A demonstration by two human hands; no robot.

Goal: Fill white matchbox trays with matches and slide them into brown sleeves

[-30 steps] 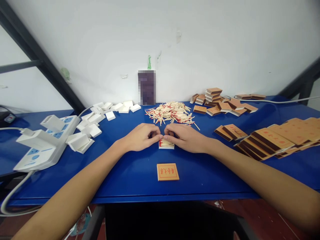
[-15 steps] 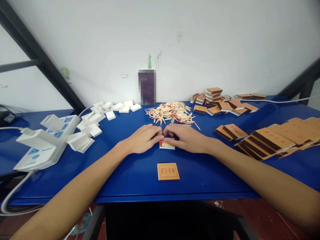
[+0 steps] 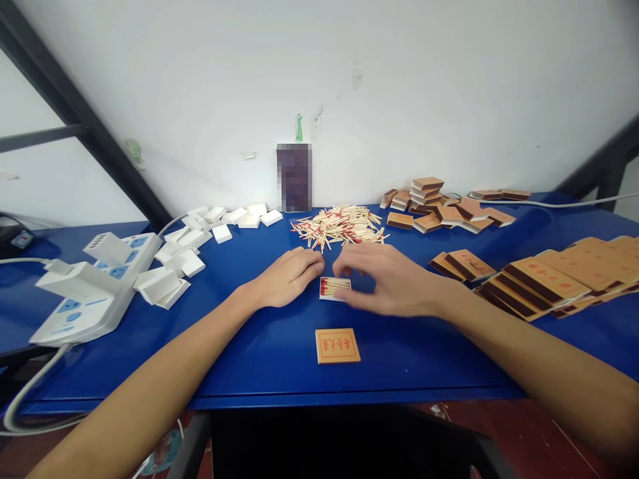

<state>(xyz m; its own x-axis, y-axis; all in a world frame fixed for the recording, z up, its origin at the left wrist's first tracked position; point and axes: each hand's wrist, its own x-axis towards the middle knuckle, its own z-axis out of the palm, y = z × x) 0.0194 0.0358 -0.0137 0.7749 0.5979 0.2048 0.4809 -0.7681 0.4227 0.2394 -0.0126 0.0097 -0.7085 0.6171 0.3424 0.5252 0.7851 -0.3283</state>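
A small white matchbox tray (image 3: 328, 288) filled with red-tipped matches lies on the blue table between my hands. My left hand (image 3: 293, 276) rests just left of it, fingers curled together and thumb against them, with nothing visible in them. Over the tray's right side hovers my right hand (image 3: 382, 279), its thumb and fingers apart and slightly blurred; I see nothing held there. Behind the hands is a heap of loose matches (image 3: 342, 225). An orange matchbox sleeve (image 3: 338, 346) with red characters lies flat nearer the table's front edge.
White trays (image 3: 182, 243) are scattered at the left, beside a white power strip (image 3: 100, 293) with plugs and cables. Matchboxes (image 3: 449, 209) are piled at the back right. More orange boxes (image 3: 554, 276) lie in rows at the right. A pixelated dark object (image 3: 294, 178) stands against the wall.
My right hand has moved right, away from my left hand, and its fingers have spread. More of the match-filled tray shows. My left hand has drawn slightly left off the tray.
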